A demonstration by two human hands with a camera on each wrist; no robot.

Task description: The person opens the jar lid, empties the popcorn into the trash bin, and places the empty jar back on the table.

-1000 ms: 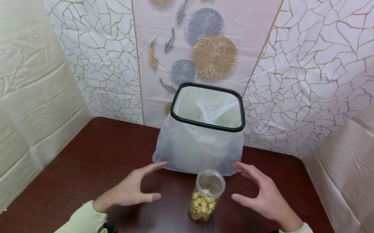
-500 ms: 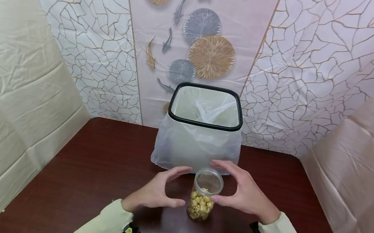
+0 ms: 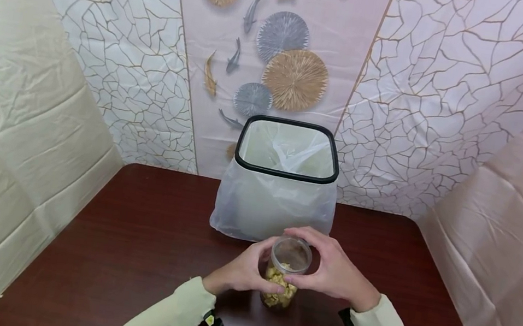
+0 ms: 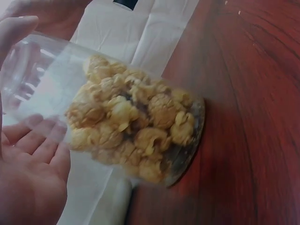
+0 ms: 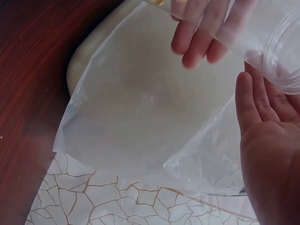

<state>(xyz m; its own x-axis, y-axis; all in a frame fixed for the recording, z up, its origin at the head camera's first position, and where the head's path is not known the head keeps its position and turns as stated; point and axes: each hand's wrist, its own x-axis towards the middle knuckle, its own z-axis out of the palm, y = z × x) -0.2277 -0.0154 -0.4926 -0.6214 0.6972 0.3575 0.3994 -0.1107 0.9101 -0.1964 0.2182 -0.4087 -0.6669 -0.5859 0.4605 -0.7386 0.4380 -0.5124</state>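
Observation:
A clear plastic jar [image 3: 278,280], part full of caramel popcorn [image 4: 136,122], stands upright on the table in front of the bin. My left hand [image 3: 247,268] holds its left side, thumb across the front and fingers behind. At the top, my right hand [image 3: 334,269] grips round the rim from the right, its thumb just below the rim in front. The jar's ridged neck [image 5: 286,51] shows beside the right palm in the right wrist view. Left-hand fingertips [image 5: 192,56] appear there against the jar wall.
Behind the jar stands a white bin with a black rim [image 3: 285,174], lined with a translucent plastic bag [image 3: 275,209]. The dark red wooden table [image 3: 143,235] is bounded by beige cloth [image 3: 24,115] at the sides and a patterned backdrop [image 3: 131,58] behind.
Both hands have come inward from either side, apart from the jar at first, and now surround and hold it. The jar stays where it was.

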